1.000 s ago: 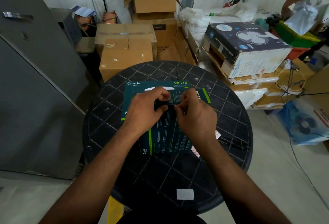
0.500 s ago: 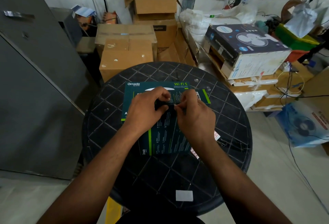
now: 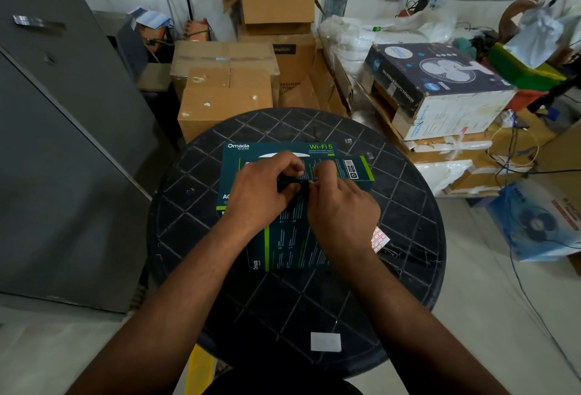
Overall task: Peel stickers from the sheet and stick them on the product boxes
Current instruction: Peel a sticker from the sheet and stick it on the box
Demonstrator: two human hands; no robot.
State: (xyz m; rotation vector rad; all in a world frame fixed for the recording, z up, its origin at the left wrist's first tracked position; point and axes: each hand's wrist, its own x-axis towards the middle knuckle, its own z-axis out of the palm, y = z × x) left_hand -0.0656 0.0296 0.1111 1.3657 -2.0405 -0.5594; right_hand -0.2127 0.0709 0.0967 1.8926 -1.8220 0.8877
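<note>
Hands meet over teal Omada Wi-Fi 5 product boxes (image 3: 284,237) on a round black bench (image 3: 408,269): left hand (image 3: 264,188) and right hand (image 3: 342,209) both pinch a small dark strip (image 3: 290,178), likely the sticker sheet. It looks thin, limp and tacky, best lifted by a corner; the cardboard seems light and stiff.

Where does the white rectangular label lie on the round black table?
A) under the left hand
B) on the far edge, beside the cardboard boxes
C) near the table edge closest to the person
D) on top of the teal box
C: the white label lies alone on the black table, near the person's edge.
</note>
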